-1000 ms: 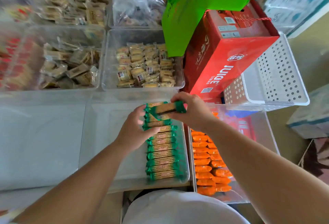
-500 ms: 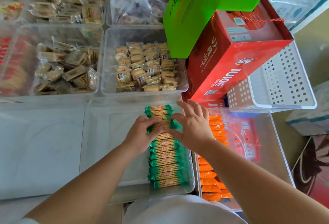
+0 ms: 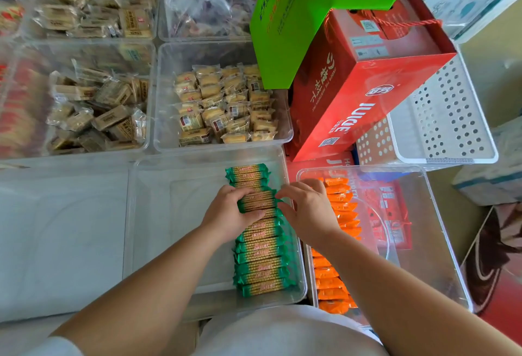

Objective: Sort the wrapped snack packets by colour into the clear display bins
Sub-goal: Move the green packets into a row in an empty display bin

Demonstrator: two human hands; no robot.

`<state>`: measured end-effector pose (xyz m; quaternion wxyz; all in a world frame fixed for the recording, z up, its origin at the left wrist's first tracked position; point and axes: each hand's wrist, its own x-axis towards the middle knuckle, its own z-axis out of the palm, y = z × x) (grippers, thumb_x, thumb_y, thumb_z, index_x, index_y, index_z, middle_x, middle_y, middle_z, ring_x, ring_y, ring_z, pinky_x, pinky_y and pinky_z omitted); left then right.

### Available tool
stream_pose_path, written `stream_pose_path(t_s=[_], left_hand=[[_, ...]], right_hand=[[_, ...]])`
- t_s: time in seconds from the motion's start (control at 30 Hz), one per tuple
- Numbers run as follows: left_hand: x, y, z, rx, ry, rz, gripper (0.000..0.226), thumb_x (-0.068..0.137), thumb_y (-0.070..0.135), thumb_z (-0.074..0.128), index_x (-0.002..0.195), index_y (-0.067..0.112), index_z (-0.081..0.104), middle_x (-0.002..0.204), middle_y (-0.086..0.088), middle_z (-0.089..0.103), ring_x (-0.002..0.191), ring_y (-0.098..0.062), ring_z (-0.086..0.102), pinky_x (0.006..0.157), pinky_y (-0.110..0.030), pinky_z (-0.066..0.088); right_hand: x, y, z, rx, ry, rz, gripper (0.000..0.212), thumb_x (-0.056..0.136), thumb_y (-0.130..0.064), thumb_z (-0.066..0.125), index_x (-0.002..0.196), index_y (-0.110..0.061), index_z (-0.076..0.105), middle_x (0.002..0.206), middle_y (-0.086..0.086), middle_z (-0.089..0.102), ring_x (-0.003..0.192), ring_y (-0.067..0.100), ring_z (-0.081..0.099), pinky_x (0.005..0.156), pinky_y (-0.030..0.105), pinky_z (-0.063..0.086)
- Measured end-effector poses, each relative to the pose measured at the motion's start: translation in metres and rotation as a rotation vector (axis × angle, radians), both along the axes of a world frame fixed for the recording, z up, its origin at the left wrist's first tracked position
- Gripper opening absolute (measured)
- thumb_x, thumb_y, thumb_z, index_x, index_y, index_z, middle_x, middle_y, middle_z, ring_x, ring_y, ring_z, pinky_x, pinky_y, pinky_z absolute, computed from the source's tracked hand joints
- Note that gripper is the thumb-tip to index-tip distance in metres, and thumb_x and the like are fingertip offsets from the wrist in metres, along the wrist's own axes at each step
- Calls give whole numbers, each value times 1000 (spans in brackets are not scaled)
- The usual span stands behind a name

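A clear bin (image 3: 152, 228) fills the middle of the view down toward 6 o'clock. A second clear bin (image 3: 423, 242) sits just beside it at 4 o'clock. At 1 o'clock a red juice carton (image 3: 367, 78) stands tilted by a white perforated basket (image 3: 452, 118), and a green paper bag (image 3: 296, 16) overlaps the carton at 12 o'clock. The green packets (image 3: 262, 265) lie in one row along the first bin's 3 o'clock wall. The orange packets (image 3: 327, 285) line the second bin's 9 o'clock wall. The left hand (image 3: 226, 214) grasps mid-row green packets, fingers curled over them and thumb on top. The right hand (image 3: 308, 208) has its fingers spread and loosely bent, tips touching the wrappers' 3 o'clock ends.
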<state>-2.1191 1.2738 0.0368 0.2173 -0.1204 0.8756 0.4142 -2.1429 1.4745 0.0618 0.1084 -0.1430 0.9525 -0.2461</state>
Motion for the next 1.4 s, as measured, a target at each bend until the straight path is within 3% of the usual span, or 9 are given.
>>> stream_pose_path(t_s=[0.13,0.27,0.47,0.63,0.77,0.93,1.07,1.3,1.4], left_hand=[[5,6,-1,-53,3,-15,64,84,51,73,141,34,48,128,5,43,119,-17,52,95,-28,45],[10,12,4,-89,49,93,73,82,51,75,143,31,41,131,4,48,116,-16,54,91,-30,46],[34,15,10,-69,96,211,82,77,55,78,144,27,39,125,2,46,117,-18,53,94,-34,48],[68,47,27,-437,276,132,76,83,59,68,145,26,39,142,-4,43,128,-26,42,103,-47,45],[95,91,39,-421,441,24,66,80,62,62,133,23,55,134,-4,51,121,-27,48,98,-47,46],[112,135,25,-518,310,-106,85,82,73,46,149,20,42,148,-7,44,135,-30,43,109,-49,40],[126,158,15,-600,279,-83,83,92,54,57,156,12,27,159,-13,33,142,-33,38,112,-46,36],[138,162,11,-706,300,-72,77,97,56,40,156,10,22,155,-13,41,140,-31,42,110,-42,37],[138,164,13,-699,258,-54,79,97,57,43,158,13,18,156,-11,38,142,-30,39,112,-44,37]], right_hand=[[0,1,4,13,-29,27,20,90,-30,71,110,-27,71,118,-11,68,120,29,42,102,40,38],[1,25,16,-79,-32,54,51,95,-35,63,143,-32,48,141,-5,52,132,21,41,109,36,35],[13,105,18,-37,-75,-88,59,87,-39,74,140,-28,53,138,-4,51,126,19,49,104,39,44],[35,159,2,226,-278,163,87,64,-59,84,141,-40,49,143,-8,41,132,17,36,108,41,41],[50,179,-10,387,-217,362,101,56,-78,68,147,-48,34,152,-6,24,140,21,23,115,44,31],[61,189,-14,373,-149,476,114,52,-89,57,151,-43,25,151,-5,19,140,24,20,118,47,26],[63,191,-19,330,-129,536,126,52,-87,65,156,-36,16,159,-7,7,150,28,5,120,52,18],[55,202,-19,390,-97,654,109,61,-92,53,153,-49,14,165,-8,-9,151,31,-12,119,57,8],[58,210,-18,355,-20,636,91,66,-88,52,147,-52,30,161,-3,13,147,34,13,116,57,21]])
